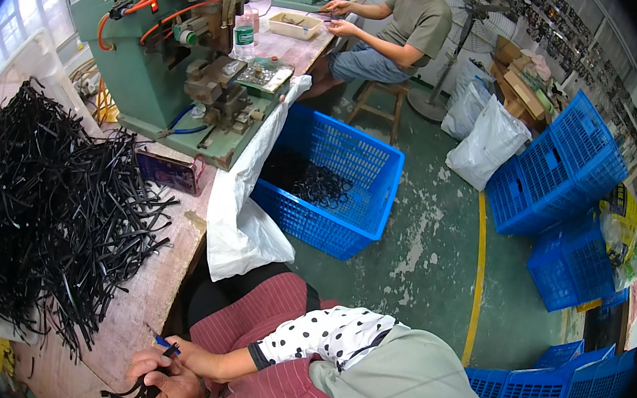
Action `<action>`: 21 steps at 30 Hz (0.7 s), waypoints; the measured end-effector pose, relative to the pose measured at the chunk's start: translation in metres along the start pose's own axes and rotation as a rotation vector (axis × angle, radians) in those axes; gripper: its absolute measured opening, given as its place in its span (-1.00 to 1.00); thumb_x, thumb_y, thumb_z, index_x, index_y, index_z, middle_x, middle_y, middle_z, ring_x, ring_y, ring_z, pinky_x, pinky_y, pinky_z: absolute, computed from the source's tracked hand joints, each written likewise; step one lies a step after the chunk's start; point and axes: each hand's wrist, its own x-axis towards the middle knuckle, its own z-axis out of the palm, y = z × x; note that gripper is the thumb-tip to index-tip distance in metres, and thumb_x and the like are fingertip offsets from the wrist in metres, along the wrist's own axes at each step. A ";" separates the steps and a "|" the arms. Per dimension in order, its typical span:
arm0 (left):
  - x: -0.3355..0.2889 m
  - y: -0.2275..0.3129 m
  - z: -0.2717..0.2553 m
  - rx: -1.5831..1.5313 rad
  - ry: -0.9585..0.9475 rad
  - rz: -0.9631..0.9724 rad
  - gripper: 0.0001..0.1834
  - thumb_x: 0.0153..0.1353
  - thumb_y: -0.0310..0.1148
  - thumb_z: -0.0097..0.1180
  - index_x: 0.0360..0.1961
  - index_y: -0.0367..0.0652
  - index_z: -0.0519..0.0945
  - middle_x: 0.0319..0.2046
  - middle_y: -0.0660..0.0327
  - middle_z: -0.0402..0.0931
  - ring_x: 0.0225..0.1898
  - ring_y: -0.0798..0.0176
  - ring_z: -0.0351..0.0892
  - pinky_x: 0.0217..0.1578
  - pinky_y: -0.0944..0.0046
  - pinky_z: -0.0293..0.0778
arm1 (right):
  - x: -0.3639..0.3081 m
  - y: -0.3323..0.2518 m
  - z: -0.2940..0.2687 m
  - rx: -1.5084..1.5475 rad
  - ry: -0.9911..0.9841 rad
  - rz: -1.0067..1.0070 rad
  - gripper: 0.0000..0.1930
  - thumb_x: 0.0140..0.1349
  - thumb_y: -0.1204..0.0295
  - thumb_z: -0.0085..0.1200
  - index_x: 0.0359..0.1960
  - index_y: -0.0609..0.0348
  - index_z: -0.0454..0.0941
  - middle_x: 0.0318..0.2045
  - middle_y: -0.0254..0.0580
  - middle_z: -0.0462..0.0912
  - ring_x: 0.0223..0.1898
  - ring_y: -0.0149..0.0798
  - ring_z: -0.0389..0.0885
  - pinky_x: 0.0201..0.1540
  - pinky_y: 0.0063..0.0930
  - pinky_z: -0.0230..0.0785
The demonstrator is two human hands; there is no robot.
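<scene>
At the bench's near edge my two hands are close together. My left hand (175,389) is closed around a bunch of thin black straps (130,394), whose loose ends hang below the fingers. Just above it, my right hand (194,356) is closed on a small blue pointed tool (161,341); its exact kind is too small to tell. The end of a black strap stands up between the hands. A large heap of similar black straps (50,208) covers the bench beyond them.
A green press machine (131,52) stands on the bench beyond a phone (168,172). A white sack (240,229) drapes over the bench edge beside a blue crate (331,224) holding black pieces. Another person (412,29) sits working at the far table. Blue crates (549,170) stand right.
</scene>
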 end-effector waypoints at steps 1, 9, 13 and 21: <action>0.002 0.004 0.003 0.019 0.007 0.043 -0.59 0.44 0.01 -0.23 -0.37 -0.11 0.16 -0.48 0.29 0.09 -0.50 0.40 0.05 -0.45 0.42 0.08 | 0.000 0.004 0.000 -0.070 -0.023 -0.013 -0.87 0.29 0.36 -0.07 -0.24 0.09 0.48 -0.32 -0.36 0.52 -0.21 -0.44 0.45 -0.18 -0.50 0.33; -0.003 -0.008 -0.008 0.254 0.031 0.093 -0.58 0.45 0.01 -0.26 -0.36 -0.14 0.20 -0.47 0.29 0.10 -0.45 0.33 0.10 -0.35 0.35 0.15 | -0.022 -0.033 0.001 -0.225 -0.041 0.110 -0.73 0.32 0.23 -0.17 -0.23 0.12 0.52 -0.31 -0.34 0.56 -0.22 -0.43 0.43 -0.15 -0.44 0.31; -0.004 0.000 -0.011 0.117 -0.072 0.013 -0.58 0.45 0.00 -0.25 -0.40 -0.13 0.20 -0.48 0.29 0.10 -0.46 0.33 0.10 -0.34 0.36 0.14 | -0.017 -0.021 -0.003 -0.173 -0.054 0.102 -0.72 0.32 0.22 -0.19 -0.23 0.09 0.52 -0.31 -0.34 0.55 -0.23 -0.42 0.43 -0.17 -0.45 0.30; -0.007 -0.012 -0.004 0.259 -0.013 0.004 -0.57 0.46 -0.02 -0.25 -0.43 -0.14 0.20 -0.48 0.29 0.09 -0.47 0.36 0.09 -0.43 0.41 0.09 | -0.013 0.000 -0.014 -0.242 -0.063 0.312 -0.71 0.31 0.19 -0.19 -0.10 0.05 0.43 -0.30 -0.25 0.53 -0.24 -0.31 0.47 -0.32 -0.32 0.32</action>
